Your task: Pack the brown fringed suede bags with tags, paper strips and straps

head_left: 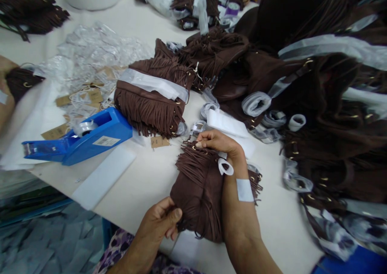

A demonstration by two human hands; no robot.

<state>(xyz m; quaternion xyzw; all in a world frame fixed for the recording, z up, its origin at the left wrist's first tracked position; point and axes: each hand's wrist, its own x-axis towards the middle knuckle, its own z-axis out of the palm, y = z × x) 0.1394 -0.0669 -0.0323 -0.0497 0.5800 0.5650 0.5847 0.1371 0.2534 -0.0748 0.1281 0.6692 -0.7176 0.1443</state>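
Observation:
A dark brown fringed bag (198, 193) lies on the pale table right in front of me. My left hand (161, 219) is closed on its lower left corner, thumb on top. At the bag's top edge, near small gold eyelets, my right hand (217, 142) pinches the fringed rim; a thin string runs from there toward a brown card tag (159, 141). A curled white strip (225, 167) rests by my right wrist. Stuck to my right forearm is a pale patch of tape (244, 190).
A blue tape dispenser (96, 139) stands left, beside a white sheet (104, 177). Behind it are card tags and crumpled clear plastic (96, 44). A wrapped fringed bag (151, 98) lies ahead. More brown bags (341, 145) pile up right. Other people's hands show at the far edge and left.

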